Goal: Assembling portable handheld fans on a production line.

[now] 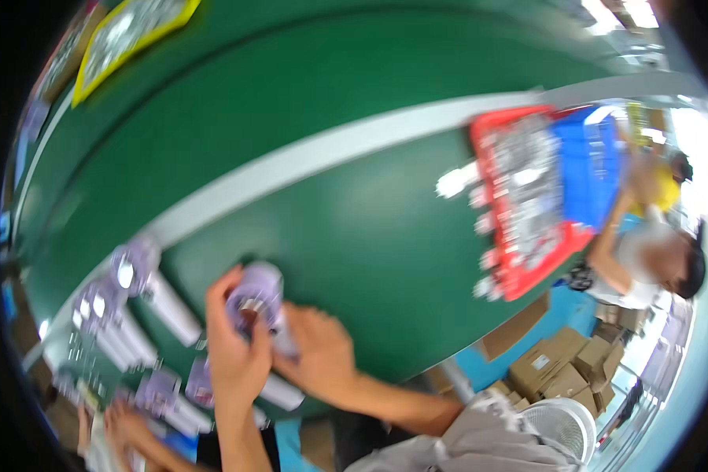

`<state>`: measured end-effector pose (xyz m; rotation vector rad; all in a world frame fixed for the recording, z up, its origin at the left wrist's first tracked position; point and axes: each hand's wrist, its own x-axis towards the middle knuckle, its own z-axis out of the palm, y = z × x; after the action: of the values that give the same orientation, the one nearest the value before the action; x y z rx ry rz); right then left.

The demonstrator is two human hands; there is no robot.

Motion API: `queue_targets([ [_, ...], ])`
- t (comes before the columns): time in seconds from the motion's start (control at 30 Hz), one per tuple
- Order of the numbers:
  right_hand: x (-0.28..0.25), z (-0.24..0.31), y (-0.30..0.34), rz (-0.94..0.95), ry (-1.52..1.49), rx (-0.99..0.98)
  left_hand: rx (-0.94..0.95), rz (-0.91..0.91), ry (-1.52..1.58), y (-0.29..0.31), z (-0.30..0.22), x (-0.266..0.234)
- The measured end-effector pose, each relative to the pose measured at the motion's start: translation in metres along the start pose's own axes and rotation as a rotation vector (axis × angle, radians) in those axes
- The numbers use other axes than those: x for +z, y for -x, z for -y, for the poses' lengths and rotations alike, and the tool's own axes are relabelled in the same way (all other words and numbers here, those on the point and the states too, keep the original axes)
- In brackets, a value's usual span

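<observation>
A lavender handheld fan body (259, 285), with a round head and a straight handle, is held over the green bench. My left hand (232, 346) is closed around the side of the round head, its thumb across the reddish-brown centre. My right hand (322, 354) is closed at the handle just below the head, hiding most of it. Fine parts inside the head are smeared by motion. More lavender fan bodies lie to the left, such as one (165, 303) with its handle toward me, and others partly lie behind my left forearm.
On the right stand a red tray (518, 285) of small clear parts and a blue bin (590, 169). A grey strip (291, 161) crosses the green bench. A co-worker's hands (126, 425) are at lower left; another person (653, 252) sits far right. Cardboard boxes (551, 366) stand beyond the bench edge.
</observation>
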<state>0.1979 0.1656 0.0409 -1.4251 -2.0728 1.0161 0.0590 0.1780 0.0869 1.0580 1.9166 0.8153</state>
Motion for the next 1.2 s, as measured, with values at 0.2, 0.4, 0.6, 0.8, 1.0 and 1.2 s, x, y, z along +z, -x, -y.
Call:
queue_targets([
  [0.2, 0.001, 0.0, 0.006, -0.036, -0.057, 0.015, -0.075, -0.036, 0.164, 0.003, 0.011, 0.005],
  [0.4, -0.003, -0.006, 0.011, -0.004, -0.047, -0.004, -0.198, 0.155, 0.239, 0.003, 0.009, -0.016],
  [0.6, -0.001, -0.008, 0.009, 0.007, -0.078, -0.025, -0.23, 0.16, 0.208, -0.001, 0.012, -0.022],
  [0.8, -0.001, -0.011, 0.007, 0.034, -0.105, -0.024, -0.254, 0.172, 0.253, -0.005, 0.015, -0.022],
  [1.0, -0.004, -0.014, 0.005, 0.0, -0.11, -0.046, -0.283, 0.186, 0.168, -0.007, 0.002, -0.025],
  [1.2, 0.002, -0.014, 0.01, -0.014, -0.11, -0.046, -0.147, 0.148, 0.045, 0.002, 0.008, -0.012],
])
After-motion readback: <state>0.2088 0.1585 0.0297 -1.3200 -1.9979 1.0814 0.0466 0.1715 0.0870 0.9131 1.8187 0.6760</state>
